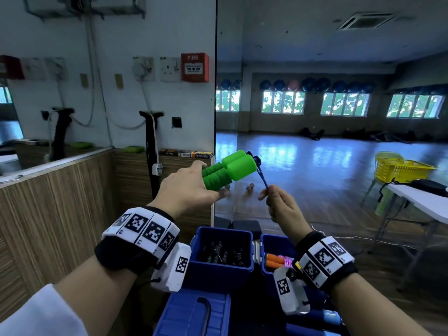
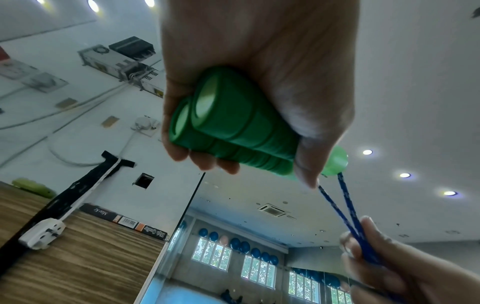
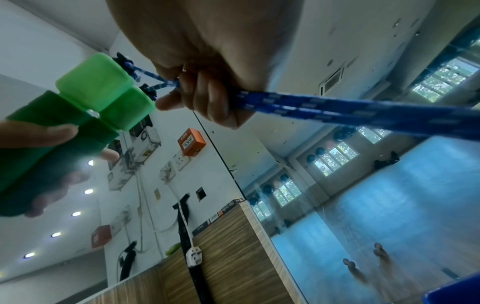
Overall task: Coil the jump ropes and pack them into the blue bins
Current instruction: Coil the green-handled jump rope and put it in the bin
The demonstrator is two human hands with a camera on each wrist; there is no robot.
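A person's left hand [image 1: 188, 190] grips two green foam handles [image 1: 230, 169] side by side above the open blue bins [image 1: 220, 272], while the right hand [image 1: 282, 206] pinches their doubled blue rope [image 1: 263, 179].

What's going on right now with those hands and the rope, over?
Left hand grips both green handles together. Right hand pinches the doubled blue rope. Rope not yet coiled. Blue bins open below, nothing blocking.

The blue braided rope [image 3: 363, 109] leaves the right-wrist picture's edge, blurred; the 2 green foam handles [image 2: 233, 131] are partly hidden inside the left hand [image 2: 259, 61].
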